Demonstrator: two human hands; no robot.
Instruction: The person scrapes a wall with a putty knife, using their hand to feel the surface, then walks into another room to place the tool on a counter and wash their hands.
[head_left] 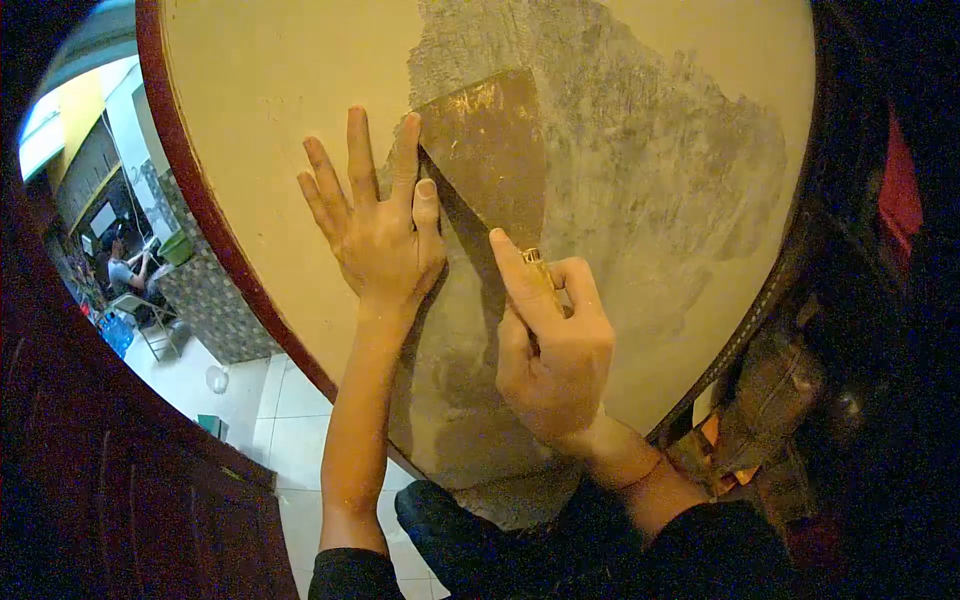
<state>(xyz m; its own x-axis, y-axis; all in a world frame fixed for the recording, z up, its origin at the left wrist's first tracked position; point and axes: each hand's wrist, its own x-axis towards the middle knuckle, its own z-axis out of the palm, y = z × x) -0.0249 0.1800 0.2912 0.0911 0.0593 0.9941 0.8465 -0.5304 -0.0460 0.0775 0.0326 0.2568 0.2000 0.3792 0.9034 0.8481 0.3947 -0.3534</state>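
A wide scraper [490, 150] with a worn, brownish blade lies against a round drum-like surface [260, 90], which is cream at the left and rough grey over the middle and right. My right hand [560, 350] is wrapped round the scraper's handle, near its brass-coloured collar, with one finger stretched toward the blade. My left hand [380, 220] lies spread on the surface to the left of the blade, its index fingertip by the blade's left corner. A dark shadow falls below the blade, between the two hands.
A dark red rim [215, 225] edges the surface at the left. Farther left, a person [125, 270] sits near a folding chair [155, 325] on a pale tiled floor. Dark, cluttered items [770, 400] stand at the lower right, and a red cloth-like thing [900, 190] hangs above them.
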